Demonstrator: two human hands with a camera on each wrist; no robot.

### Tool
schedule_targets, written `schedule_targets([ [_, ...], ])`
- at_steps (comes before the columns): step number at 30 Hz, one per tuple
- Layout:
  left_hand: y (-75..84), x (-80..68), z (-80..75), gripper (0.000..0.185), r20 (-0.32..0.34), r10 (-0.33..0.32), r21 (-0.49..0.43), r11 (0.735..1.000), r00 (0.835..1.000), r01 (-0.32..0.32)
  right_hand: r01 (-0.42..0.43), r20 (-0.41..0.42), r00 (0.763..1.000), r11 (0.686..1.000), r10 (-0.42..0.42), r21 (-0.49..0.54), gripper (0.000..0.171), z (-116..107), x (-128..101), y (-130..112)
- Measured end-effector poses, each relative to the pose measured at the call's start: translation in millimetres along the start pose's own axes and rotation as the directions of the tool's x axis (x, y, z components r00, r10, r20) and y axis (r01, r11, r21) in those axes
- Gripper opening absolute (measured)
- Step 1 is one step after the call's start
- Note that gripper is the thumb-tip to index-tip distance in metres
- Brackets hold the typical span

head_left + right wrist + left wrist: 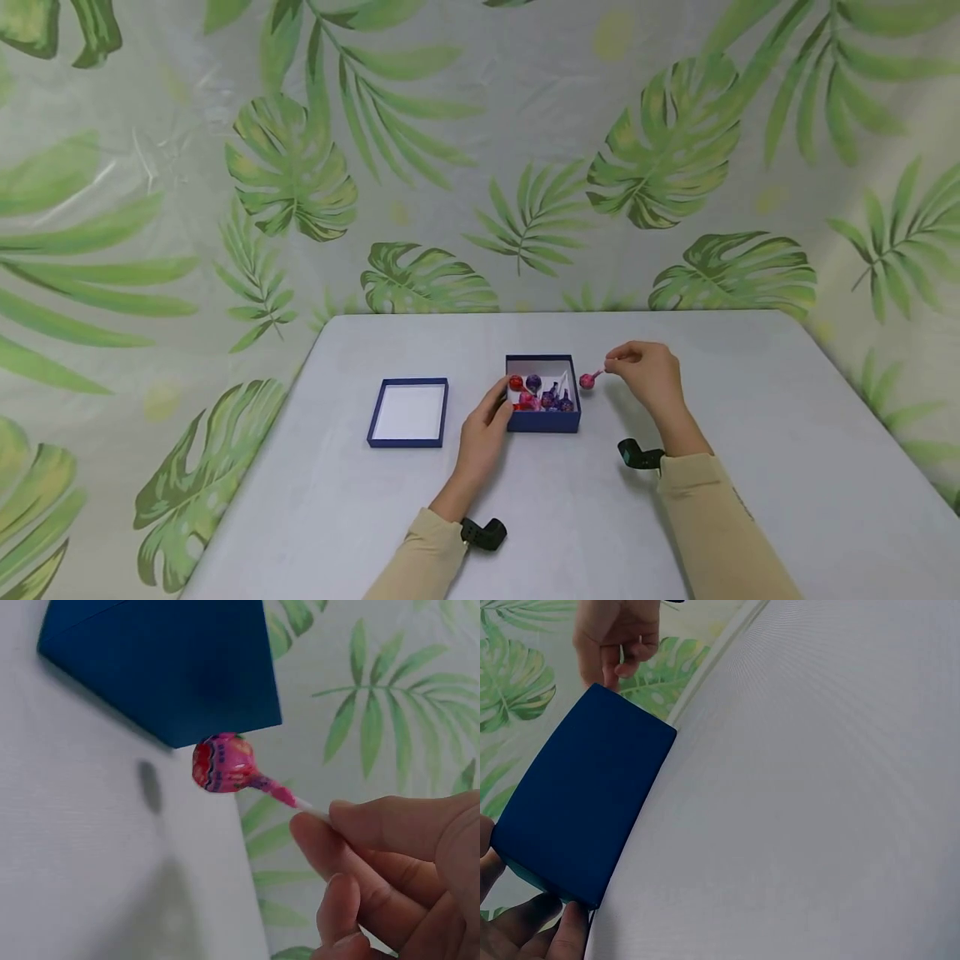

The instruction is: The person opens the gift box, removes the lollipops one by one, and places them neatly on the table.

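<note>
Beige sleeves cover both forearms, each with a small black camera strapped at the wrist. Nearest, the left hand [483, 433] rests against the left side of a dark blue box [543, 417], thumb and fingers curled on its wall; the left wrist view shows fingertips [562, 934] pressed to the box's lower corner. That box is square, matte cardboard with crisp edges and a white lining, and it holds a small heap of lollipops [542, 395] in glossy red and purple wrappers.

Just past the box's right wall, the right hand [648, 371] pinches the thin white stick of a pink lollipop [587, 381] between thumb and fingertips [341, 844], the other fingers curled beneath. Its long axis runs nearly level, dipping slightly: the stick end sits in the hand and the round head points left toward the box, raised off the table [750, 467] and just beside the box's upper right corner, not touching it. From the right wrist, the head is a wrapped ball, pink with red patches and dark purple lines, the wrapper twisted tight at the neck.

Well left of the left hand lies the box's lid [408, 412], shallow, blue-rimmed, white inside, open side up. Smooth pale grey covers the table, and behind it hangs a shiny backdrop [480, 150] printed with green leaves.
</note>
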State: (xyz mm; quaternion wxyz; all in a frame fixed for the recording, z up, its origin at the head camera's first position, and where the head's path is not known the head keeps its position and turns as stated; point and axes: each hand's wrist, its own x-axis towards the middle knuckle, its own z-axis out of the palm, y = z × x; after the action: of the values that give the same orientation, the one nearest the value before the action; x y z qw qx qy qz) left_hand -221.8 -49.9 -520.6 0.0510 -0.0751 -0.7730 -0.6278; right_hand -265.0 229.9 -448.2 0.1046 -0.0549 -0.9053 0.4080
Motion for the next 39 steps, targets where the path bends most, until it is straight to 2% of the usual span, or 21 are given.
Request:
schedule_targets([
  [8,1.3,0.1,-0.9,0.044,0.004,-0.007,0.005,1.000,1.000,0.007,-0.115,0.041,0.993,0.990,0.112,0.079,0.023,10.1,6.1,20.4],
  [15,-0.3,0.9,-1.0,0.044,0.010,0.003,0.003,1.000,1.000,-0.003,-0.167,0.069,0.985,0.976,0.159,0.140,0.025,16.1,11.3,36.3],
  [19,-0.9,1.0,-1.2,0.044,0.012,0.003,0.013,1.000,1.000,-0.003,-0.190,0.096,0.979,0.973,0.179,0.129,0.027,18.1,12.1,41.9],
  [27,-1.0,0.2,-0.7,0.044,0.011,-0.004,0.018,1.000,1.000,0.004,-0.171,0.125,0.979,0.983,0.163,0.060,0.024,18.9,13.1,50.6],
  [39,-0.2,-0.6,-0.4,0.044,0.011,0.005,0.021,1.000,1.000,-0.005,-0.082,0.101,0.991,0.996,0.085,-0.028,0.017,19.4,14.1,58.8],
])
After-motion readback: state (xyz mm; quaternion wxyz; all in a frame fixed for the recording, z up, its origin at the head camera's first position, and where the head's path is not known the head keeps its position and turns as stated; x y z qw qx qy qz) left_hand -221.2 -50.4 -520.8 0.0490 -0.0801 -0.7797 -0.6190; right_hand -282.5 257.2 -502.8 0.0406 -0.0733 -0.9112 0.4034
